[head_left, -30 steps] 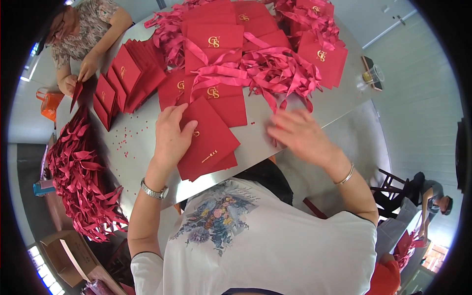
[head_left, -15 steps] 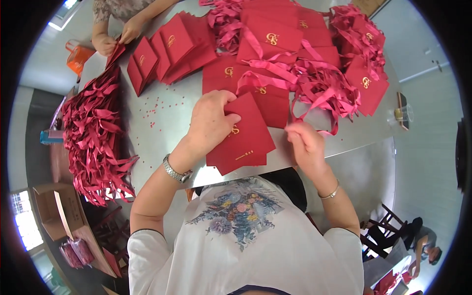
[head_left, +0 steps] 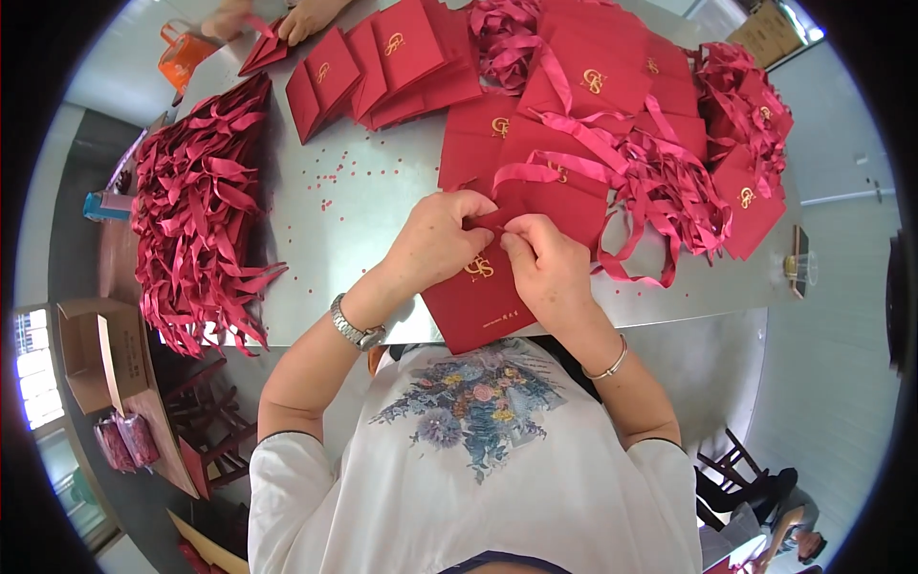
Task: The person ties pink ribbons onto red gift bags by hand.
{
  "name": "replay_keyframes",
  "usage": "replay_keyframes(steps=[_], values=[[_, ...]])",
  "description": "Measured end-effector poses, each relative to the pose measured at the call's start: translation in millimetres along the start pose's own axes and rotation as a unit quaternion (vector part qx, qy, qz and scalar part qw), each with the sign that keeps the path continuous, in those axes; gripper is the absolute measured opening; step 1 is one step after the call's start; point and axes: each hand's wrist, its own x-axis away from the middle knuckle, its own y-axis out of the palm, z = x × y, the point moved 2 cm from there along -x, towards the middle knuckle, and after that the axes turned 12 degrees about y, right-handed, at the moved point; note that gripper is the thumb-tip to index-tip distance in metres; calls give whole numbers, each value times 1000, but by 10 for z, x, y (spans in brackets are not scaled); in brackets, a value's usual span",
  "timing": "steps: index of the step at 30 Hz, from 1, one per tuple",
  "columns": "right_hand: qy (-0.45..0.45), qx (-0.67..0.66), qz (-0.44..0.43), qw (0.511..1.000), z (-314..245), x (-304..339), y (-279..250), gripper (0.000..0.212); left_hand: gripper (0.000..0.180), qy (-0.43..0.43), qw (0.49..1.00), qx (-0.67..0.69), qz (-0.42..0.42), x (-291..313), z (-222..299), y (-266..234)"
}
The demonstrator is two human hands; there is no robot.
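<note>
At the table edge (head_left: 669, 301), left hand (head_left: 435, 239) and right hand (head_left: 545, 263) pinching the top of a flat red bag (head_left: 483, 301), probably threading ribbon; finished bags (head_left: 612, 124) heaped behind, loose ribbons (head_left: 196, 210) plenty left.

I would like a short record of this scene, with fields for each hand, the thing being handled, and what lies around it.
left hand: fingers pinched at the top edge of the red bag
right hand: also pinching at that edge, touching the left hand
red bag: flat on the table, gold emblem up, lower edge over the table's near edge
ribbon pile: on the person's left
bag stack: behind the hands, with loose ribbons
other person's hands: far end, on folded bags
</note>
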Motion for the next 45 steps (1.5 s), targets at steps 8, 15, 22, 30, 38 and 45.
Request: replay_keyframes(steps=[8,15,22,30,38,45], values=[[56,-45,40,997,51,-38,33,9,21,-9,1000,19,15,64,31,62],[36,-27,12,999,26,-28,22,8,19,-44,999,30,-11,50,-8,43],[-127,176,41,975,-36,-56,60,16,22,-1,999,-40,11,95,25,103],[-161,184,38,969,-73,-17,74,15,25,-35,999,1,24,130,17,77],[-32,76,17,996,-39,-42,112,14,22,-28,999,-34,28,136,44,91],[-40,170,-19,984,-126,-74,88,15,21,11,998,-54,7,110,109,56]])
